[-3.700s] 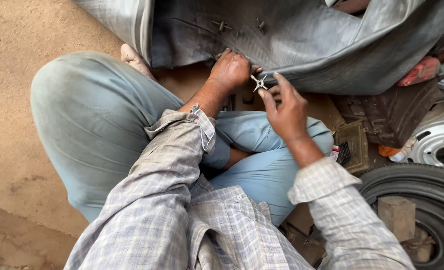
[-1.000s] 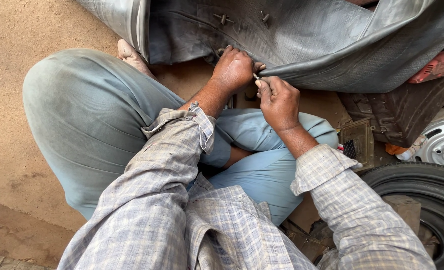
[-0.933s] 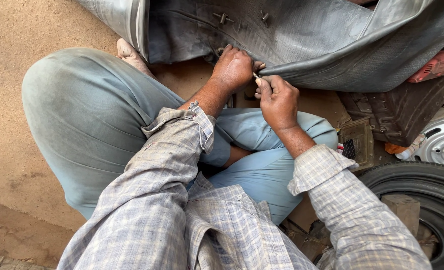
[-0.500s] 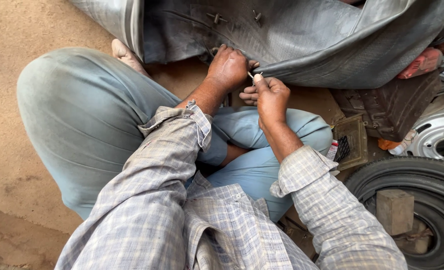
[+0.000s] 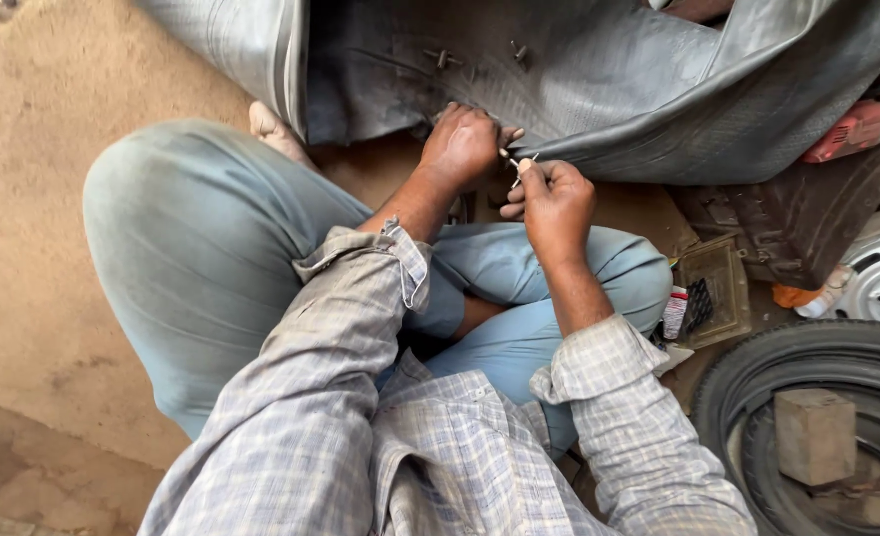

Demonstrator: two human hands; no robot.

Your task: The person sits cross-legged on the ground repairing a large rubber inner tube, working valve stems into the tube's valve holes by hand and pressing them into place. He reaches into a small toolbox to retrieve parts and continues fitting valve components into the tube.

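Rubber inner tube [image 5: 599, 89], draped over the floor before the crossed legs: left hand [image 5: 460, 144] clamps its folded lower edge steady, while right hand [image 5: 556, 194] pinches a small metal tool [image 5: 515, 169] against that edge.

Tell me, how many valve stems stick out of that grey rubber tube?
2 show on the rubber tube: one valve stem above the left hand, another just right of it. Folds may hide more.
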